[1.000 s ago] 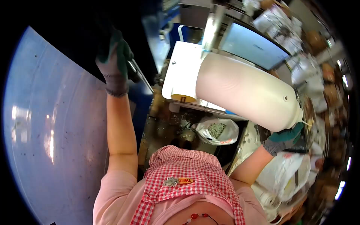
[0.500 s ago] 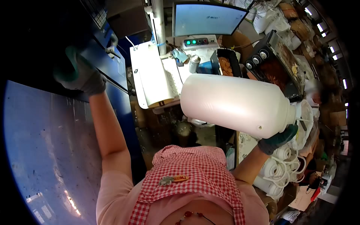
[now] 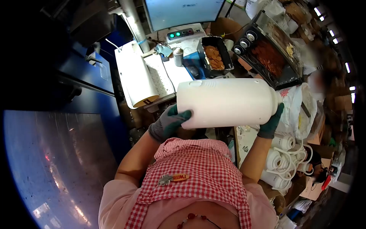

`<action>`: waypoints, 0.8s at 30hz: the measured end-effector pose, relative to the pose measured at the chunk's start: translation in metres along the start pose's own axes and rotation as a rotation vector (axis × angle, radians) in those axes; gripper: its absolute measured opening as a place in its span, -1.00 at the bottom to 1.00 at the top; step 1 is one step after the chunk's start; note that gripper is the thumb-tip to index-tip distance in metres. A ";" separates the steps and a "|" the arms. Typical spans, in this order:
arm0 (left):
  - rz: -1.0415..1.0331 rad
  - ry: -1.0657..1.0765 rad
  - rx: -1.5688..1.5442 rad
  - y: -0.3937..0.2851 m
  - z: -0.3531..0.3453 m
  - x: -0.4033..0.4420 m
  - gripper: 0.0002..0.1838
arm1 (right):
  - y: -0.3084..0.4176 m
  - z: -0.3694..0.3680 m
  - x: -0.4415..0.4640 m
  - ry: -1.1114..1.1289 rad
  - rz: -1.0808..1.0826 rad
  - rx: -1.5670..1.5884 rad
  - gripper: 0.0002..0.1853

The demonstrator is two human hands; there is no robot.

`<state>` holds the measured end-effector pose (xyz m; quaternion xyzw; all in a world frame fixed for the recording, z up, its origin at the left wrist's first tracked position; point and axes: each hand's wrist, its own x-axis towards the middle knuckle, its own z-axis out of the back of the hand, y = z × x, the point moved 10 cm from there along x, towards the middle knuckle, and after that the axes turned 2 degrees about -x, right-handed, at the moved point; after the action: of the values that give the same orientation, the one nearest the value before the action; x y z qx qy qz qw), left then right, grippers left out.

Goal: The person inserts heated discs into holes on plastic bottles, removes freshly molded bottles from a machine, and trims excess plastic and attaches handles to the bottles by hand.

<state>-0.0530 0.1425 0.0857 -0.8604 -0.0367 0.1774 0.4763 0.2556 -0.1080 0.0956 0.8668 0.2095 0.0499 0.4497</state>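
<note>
1. Shifted since the earlier frame: my left hand [image 3: 170, 122], formerly away from the white bottle [image 3: 227, 104], now clasps its base end.
2. My right hand [image 3: 271, 123] is clamped on the neck end; the bottle lies sideways before my apron [image 3: 194, 162].
3. Containers: one black tray [image 3: 201, 49] holds brown pieces; one oven-like box [image 3: 244, 42] holds reddish-brown ones.
4. Writing: one monitor [image 3: 183, 13], lettering too small to read.
5. Counts: one panel [image 3: 185, 34], two green lights; one spray can [image 3: 178, 57].
</note>
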 end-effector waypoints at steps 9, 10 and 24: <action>0.157 -0.143 -0.628 0.044 -0.043 0.076 -0.49 | 0.008 0.002 0.057 0.297 -0.004 -0.017 -0.12; 0.152 -0.241 -0.627 0.049 -0.035 0.077 -0.50 | -0.002 0.001 0.062 0.345 -0.050 -0.020 -0.09; 0.221 -0.558 -0.508 0.135 -0.040 0.049 -0.49 | -0.043 0.064 0.369 -0.087 0.267 -1.429 -0.72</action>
<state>-0.0079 0.0487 -0.0208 -0.8684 -0.1144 0.4401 0.1979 0.5944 0.0162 -0.0138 0.3810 0.0002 0.1946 0.9038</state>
